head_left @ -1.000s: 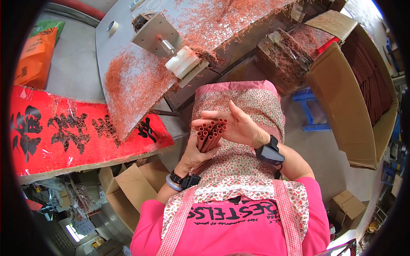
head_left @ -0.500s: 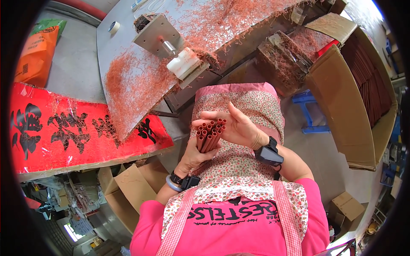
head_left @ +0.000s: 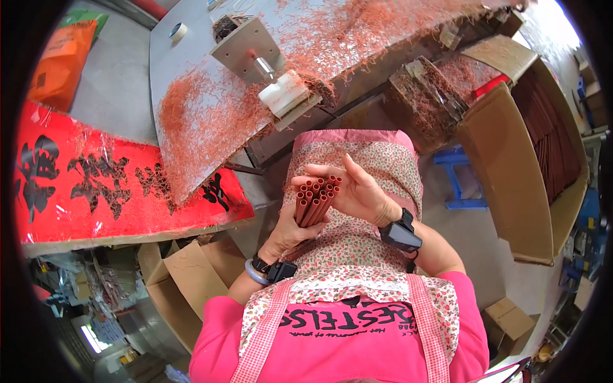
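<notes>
My left hand (head_left: 287, 231) is wrapped round a bundle of several thin reddish-brown tubes (head_left: 314, 207), their hollow ends turned up toward me. Beside the bundle's far right side, my right hand (head_left: 357, 195) is held open, thumb raised and fingers stretched behind the tube ends. Whether its palm touches the tubes I cannot tell. Both hands are over my flowered apron (head_left: 357, 159). Beyond them, at the table's edge, a metal spindle (head_left: 263, 67) sticks out of a steel plate (head_left: 246, 51) toward a white block (head_left: 283, 92).
Curly reddish shavings cover much of the grey table (head_left: 191, 57). At right stands an open cardboard box (head_left: 511, 166) packed with reddish-brown tubes, near a blue stool (head_left: 461, 179). Another open carton (head_left: 198, 271) is at lower left, below a red sheet (head_left: 57, 210) with black characters.
The view has shifted slightly, so the table and boxes sit a little differently. My hands keep nearly the same pose round and beside the tubes.
</notes>
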`<control>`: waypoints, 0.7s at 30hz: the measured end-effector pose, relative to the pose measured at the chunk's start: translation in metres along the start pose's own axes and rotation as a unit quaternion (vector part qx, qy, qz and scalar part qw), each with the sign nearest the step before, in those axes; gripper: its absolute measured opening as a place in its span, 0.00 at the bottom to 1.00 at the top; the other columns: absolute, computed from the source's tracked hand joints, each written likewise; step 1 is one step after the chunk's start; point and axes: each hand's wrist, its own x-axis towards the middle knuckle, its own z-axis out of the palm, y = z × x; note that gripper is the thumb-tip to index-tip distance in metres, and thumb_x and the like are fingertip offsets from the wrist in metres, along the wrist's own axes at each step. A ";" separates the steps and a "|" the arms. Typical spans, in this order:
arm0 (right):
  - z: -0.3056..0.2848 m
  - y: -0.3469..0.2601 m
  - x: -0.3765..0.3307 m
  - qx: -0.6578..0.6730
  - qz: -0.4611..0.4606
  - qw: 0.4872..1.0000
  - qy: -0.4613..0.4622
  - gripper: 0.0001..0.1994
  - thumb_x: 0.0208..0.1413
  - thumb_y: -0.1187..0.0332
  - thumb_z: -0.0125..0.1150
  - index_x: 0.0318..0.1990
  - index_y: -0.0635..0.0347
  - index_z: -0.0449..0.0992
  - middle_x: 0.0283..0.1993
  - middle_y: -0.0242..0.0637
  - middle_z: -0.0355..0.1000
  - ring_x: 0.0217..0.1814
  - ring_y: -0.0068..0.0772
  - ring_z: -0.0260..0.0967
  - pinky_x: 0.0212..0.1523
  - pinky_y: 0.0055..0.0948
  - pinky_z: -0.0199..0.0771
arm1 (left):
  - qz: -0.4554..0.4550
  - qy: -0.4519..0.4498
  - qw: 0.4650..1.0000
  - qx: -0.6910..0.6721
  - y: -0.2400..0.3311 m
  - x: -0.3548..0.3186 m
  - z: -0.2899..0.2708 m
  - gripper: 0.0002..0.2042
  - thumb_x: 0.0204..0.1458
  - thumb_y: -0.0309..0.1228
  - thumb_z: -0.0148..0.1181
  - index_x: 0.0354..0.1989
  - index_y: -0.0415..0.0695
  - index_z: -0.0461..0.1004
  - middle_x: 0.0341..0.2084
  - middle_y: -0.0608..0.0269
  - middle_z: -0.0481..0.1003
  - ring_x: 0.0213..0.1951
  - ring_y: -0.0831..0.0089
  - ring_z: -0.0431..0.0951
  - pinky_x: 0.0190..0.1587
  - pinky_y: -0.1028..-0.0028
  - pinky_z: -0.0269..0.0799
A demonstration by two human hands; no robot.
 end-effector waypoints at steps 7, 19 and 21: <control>0.047 0.099 -0.030 -0.145 -0.019 0.969 0.199 0.32 0.61 0.42 0.34 0.57 0.62 0.65 0.54 0.50 0.68 0.56 0.45 0.65 0.61 0.42 0.58 | 0.145 0.134 0.980 -0.003 0.032 -0.156 -0.063 0.10 0.43 0.22 0.61 0.36 0.40 0.71 0.28 0.69 0.73 0.30 0.81 0.72 0.35 0.79 0.68; -0.023 0.210 -0.005 -0.195 0.008 0.932 0.304 0.23 0.62 0.51 0.42 0.53 0.59 0.67 0.41 0.39 0.73 0.45 0.36 0.71 0.45 0.39 0.74 | 0.357 0.743 0.557 -0.099 -0.088 -0.441 -0.388 0.13 0.44 0.19 0.59 0.38 0.36 0.67 0.27 0.59 0.74 0.29 0.71 0.75 0.32 0.74 0.72; -0.027 0.218 0.005 -0.200 0.012 0.928 0.314 0.22 0.62 0.51 0.42 0.53 0.59 0.68 0.41 0.38 0.73 0.44 0.36 0.71 0.46 0.38 0.74 | 0.261 0.746 0.582 -0.189 -0.158 -0.460 -0.436 0.10 0.43 0.20 0.60 0.35 0.36 0.69 0.26 0.59 0.74 0.28 0.71 0.75 0.33 0.74 0.72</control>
